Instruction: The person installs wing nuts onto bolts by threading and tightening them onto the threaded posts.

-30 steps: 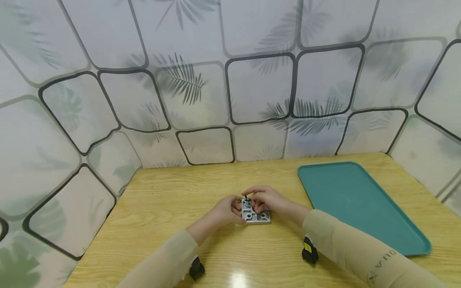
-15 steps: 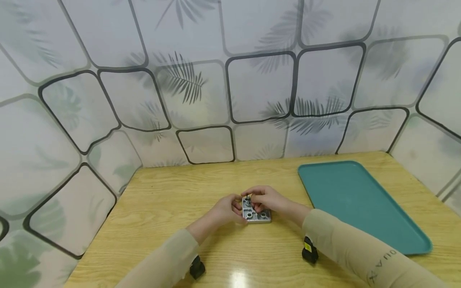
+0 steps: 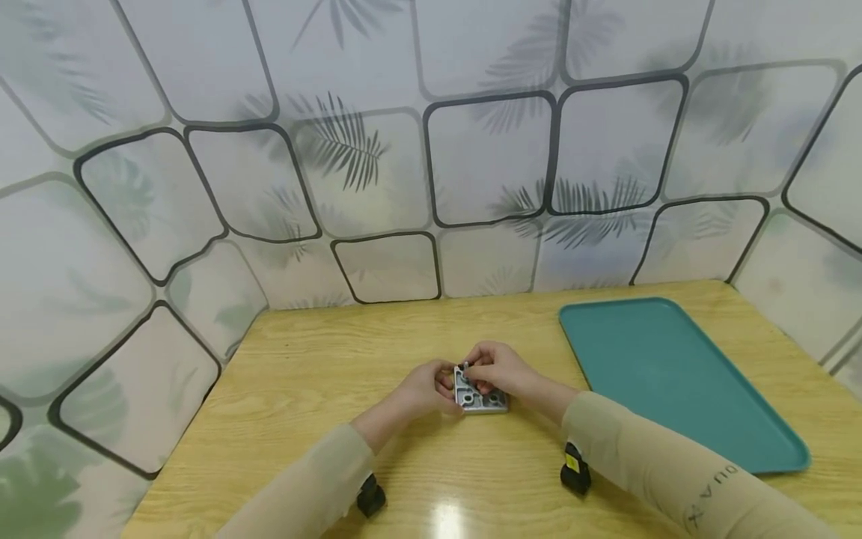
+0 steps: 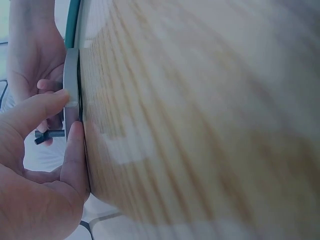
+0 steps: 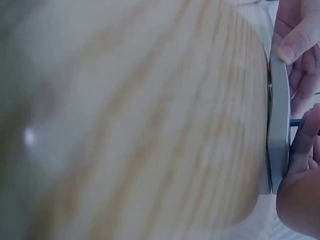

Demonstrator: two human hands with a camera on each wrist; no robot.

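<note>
A silver metal plate with recessed pockets and round holes lies on the wooden table, between both hands. My left hand grips its left edge, thumb at the near corner and fingers by the far one. From the plate's far left part a dark threaded screw stands up, with a wing-like head in the left wrist view. The fingers of my right hand pinch at this screw and partly hide it in the head view. Seen from the right wrist, the screw's threaded shaft shows between plate and fingers.
A teal tray lies on the right side of the wooden table, beyond the right forearm. A patterned curtain encloses the table at the back and sides. Small black wrist cameras hang below both sleeves.
The right hand's index finger has drawn in from stretched over the screw to bent beside it. The left hand keeps its grip on the plate. The head view has shifted slightly.
</note>
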